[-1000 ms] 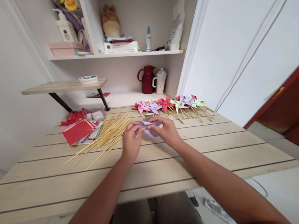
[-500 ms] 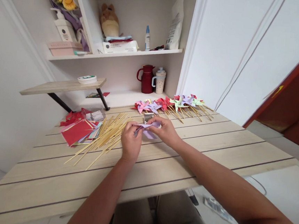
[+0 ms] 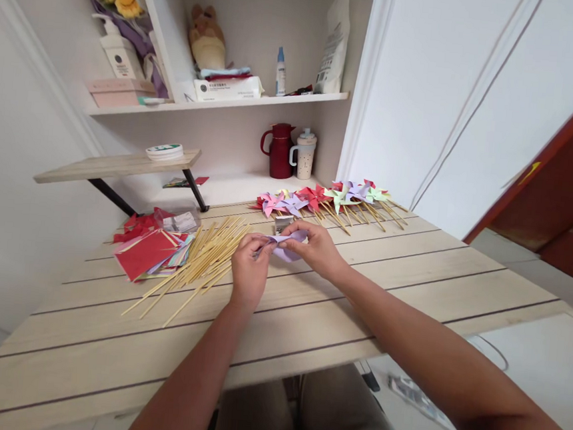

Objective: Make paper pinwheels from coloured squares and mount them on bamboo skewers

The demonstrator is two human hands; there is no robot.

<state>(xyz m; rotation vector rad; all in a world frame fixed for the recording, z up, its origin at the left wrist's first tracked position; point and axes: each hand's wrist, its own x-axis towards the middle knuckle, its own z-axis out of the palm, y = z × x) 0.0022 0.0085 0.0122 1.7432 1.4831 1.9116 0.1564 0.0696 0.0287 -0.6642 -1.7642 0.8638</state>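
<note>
A piece of purple paper [image 3: 289, 250], bent and partly folded, is held above the table between both hands. My left hand [image 3: 250, 269] pinches its left end, and my right hand [image 3: 316, 250] grips it from the right with thumb and fingers. My fingers hide part of the folds. Just behind the paper stands a small open box [image 3: 282, 225], its contents hard to make out. Left of my left hand lies a spread of thin wooden sticks [image 3: 207, 255]. Beyond my hands, finished paper pinwheels [image 3: 312, 199] on sticks lie in a row.
A stack of coloured paper sheets [image 3: 145, 255] lies on the table's left, beside a clear plastic packet [image 3: 183, 221]. A small raised wooden shelf [image 3: 120, 166] stands behind. At the back are a dark red jug [image 3: 282, 151] and a speckled cup [image 3: 305, 155].
The purple paper has been bent further; its lower flap now curves up nearer my right fingers. Both hands stay in nearly the same place. The view has shifted slightly.
</note>
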